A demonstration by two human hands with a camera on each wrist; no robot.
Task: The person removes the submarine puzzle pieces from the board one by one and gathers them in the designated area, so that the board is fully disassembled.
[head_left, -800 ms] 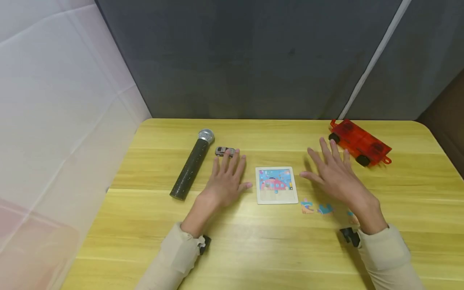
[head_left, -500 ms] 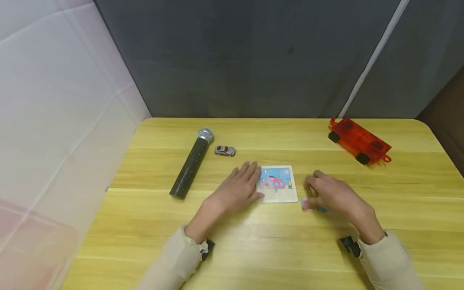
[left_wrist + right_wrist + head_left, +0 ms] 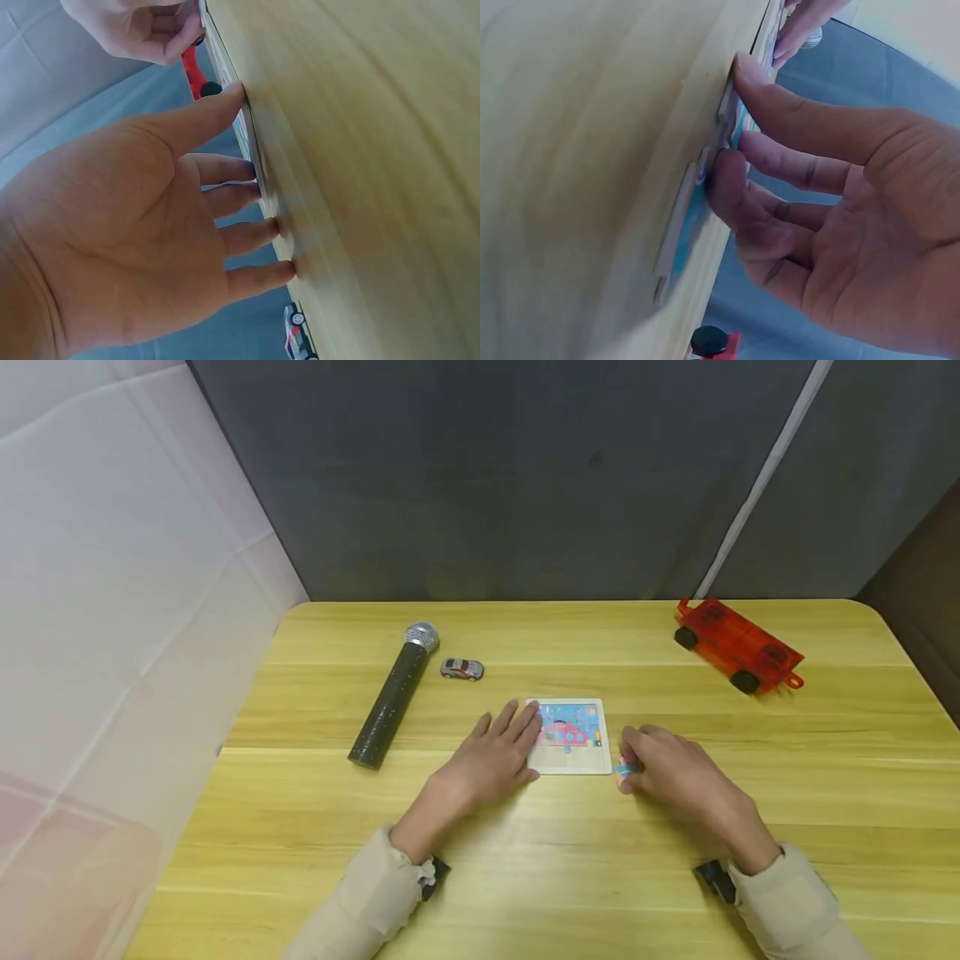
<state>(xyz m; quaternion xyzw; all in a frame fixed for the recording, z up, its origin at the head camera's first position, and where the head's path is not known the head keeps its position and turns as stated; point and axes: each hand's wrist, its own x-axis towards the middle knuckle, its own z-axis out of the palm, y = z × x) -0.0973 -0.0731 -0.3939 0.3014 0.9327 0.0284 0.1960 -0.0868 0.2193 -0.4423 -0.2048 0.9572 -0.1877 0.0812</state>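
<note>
My right fingers (image 3: pixel 731 176) were curled down onto a loose puzzle piece (image 3: pixel 625 768), thumb and fingertips pinching it flat against the table (image 3: pixel 675 710) just beside the right edge of the puzzle board (image 3: pixel 573 760). My left hand (image 3: pixel 491 760) lay with its fingers straight and slightly spread, the tips resting on the board's left edge and pinning it in place; the left wrist view showed them (image 3: pixel 247 169) pressed along that rim. I judged the step to be picking up a piece to fit into the board, whose lower part looked unfilled. The next move, as I saw it, called for lifting the piece clear, turning it to match the gap, and keeping the board steady. Other pieces lay under my right hand (image 3: pixel 671 772), mostly hidden. The microphone (image 3: pixel 392 697), toy car (image 3: pixel 462 669) and red trailer (image 3: pixel 738 646) sat well apart.
</note>
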